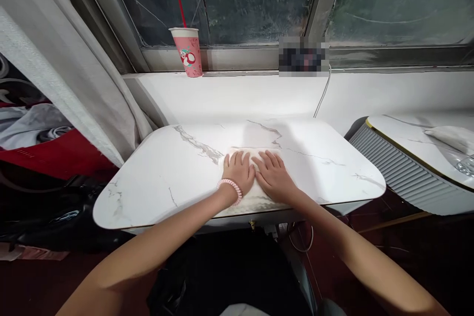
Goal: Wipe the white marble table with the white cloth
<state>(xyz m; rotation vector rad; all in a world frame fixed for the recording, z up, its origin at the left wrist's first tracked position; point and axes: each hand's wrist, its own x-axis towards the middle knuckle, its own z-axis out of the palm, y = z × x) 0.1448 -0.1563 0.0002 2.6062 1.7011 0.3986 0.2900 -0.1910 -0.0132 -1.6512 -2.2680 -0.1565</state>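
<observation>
— What are the hands on?

— A white cloth (252, 177), folded flat into a soft rectangle. It lies at the middle of the table (155, 182), close to the near edge. It is pale enough to blend into the top, so its outline is hard to trace.

— How are the hands set?

— Both lie palm down on the cloth, side by side and almost touching. The left hand (239, 172) has its fingers straight and slightly fanned, pointing toward the window. The right hand (273, 175) is the same, flat, fingers spread a little. Neither pinches or grasps anything; they press on the fabric.

— Anything on the wrists?

— A pink coiled band (230, 188) rings the left wrist.

— And the table?

— Glossy white marble-look top with grey veins and rounded corners.

— What else is about?

— A pink paper cup (189, 52) with a red straw stands on the white sill (240, 94), well away from the hands. A coarse, pale curtain (59, 64) hangs at the left. At the right is a second marble-look top (411, 140) with a ribbed grey side, and a white bundle lies on it.
</observation>
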